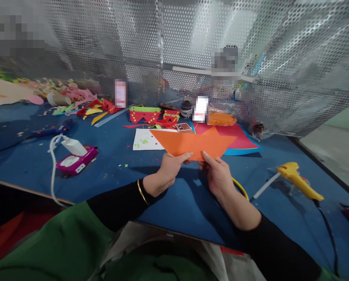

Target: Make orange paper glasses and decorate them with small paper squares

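Observation:
An orange paper (196, 144) with pointed corners and a peak along its top edge is held up over the blue table. My left hand (170, 169) pinches its lower edge, thumb on the near face. Close beside it, my right hand (218, 171) grips the same edge with the thumb in front; the other fingers are partly hidden behind the paper. Behind the paper lie a white sheet (145, 139) with small green pieces on it and a red sheet (241, 136) over a blue one. Red paper shapes with yellow dots (145, 115) stand farther back.
A yellow glue gun (301, 181) lies at the right, its cord running to the near edge. At the left are a purple power strip (78, 160) with a white plug and a blue glue gun (52, 130). Paper scraps (74, 95) and two phones stand near the perforated metal screen (186, 47).

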### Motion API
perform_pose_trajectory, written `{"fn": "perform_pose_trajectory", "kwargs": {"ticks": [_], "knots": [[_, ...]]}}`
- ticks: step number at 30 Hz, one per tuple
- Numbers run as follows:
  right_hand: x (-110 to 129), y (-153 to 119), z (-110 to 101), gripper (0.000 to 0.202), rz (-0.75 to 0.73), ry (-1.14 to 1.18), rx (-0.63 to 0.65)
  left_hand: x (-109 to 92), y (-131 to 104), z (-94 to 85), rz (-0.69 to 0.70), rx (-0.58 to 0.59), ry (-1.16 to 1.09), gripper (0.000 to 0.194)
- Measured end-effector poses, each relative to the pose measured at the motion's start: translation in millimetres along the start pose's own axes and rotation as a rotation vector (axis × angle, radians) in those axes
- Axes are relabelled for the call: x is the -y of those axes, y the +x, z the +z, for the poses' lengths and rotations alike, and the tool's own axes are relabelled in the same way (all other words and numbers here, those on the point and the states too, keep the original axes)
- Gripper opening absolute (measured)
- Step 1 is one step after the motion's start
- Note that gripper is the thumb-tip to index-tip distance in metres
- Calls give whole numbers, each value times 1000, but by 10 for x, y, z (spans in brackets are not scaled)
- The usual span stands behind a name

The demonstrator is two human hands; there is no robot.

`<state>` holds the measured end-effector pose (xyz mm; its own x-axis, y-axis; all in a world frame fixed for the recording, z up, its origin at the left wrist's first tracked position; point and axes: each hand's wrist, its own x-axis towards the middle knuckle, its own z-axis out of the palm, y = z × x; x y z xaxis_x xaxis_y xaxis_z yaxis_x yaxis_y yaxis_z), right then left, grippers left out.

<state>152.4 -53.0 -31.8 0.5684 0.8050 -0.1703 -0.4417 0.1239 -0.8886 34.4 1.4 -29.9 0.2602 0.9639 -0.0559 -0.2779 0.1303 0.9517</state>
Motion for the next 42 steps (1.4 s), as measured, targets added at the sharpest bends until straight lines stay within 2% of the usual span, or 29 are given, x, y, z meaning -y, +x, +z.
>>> {"fn": "perform_pose_trajectory", "kwargs": {"ticks": [9,13,16,19,21,22,24,26,30,31,33,36,42], "knots": [[199,110,-96,48,-133,94,-121,-62,38,-7,-45,131,99,25],[187,121,-102,49,-104,112,-134,-31,66,-40,-35,129,172,44],[170,107,-93,49,-70,113,-126,-25,60,-47,-24,186,246,50],[192,101,-93,48,-64,110,-116,-69,55,-42,-22,312,336,44],[218,105,-97,48,-75,110,-120,-147,60,-75,58,390,458,30],[228,109,-98,48,-81,108,-122,-205,63,-119,143,408,547,22],[238,112,-98,48,-85,102,-124,-356,62,-285,337,369,718,3],[236,107,-95,46,-78,95,-123,-529,42,-565,429,232,849,9],[230,76,-90,43,-55,98,-131,-756,-66,-1296,404,-183,1148,7],[231,66,-88,43,-45,101,-135,-765,-102,-1459,382,-239,1205,7],[233,46,-84,41,-25,99,-136,-730,-169,-1706,284,-257,1286,8],[231,19,-72,38,-14,88,-122,-624,-235,-1868,231,-233,1342,7],[224,-3,-54,34,-1,101,-131,-546,-242,-1860,237,-246,1369,7]]}}
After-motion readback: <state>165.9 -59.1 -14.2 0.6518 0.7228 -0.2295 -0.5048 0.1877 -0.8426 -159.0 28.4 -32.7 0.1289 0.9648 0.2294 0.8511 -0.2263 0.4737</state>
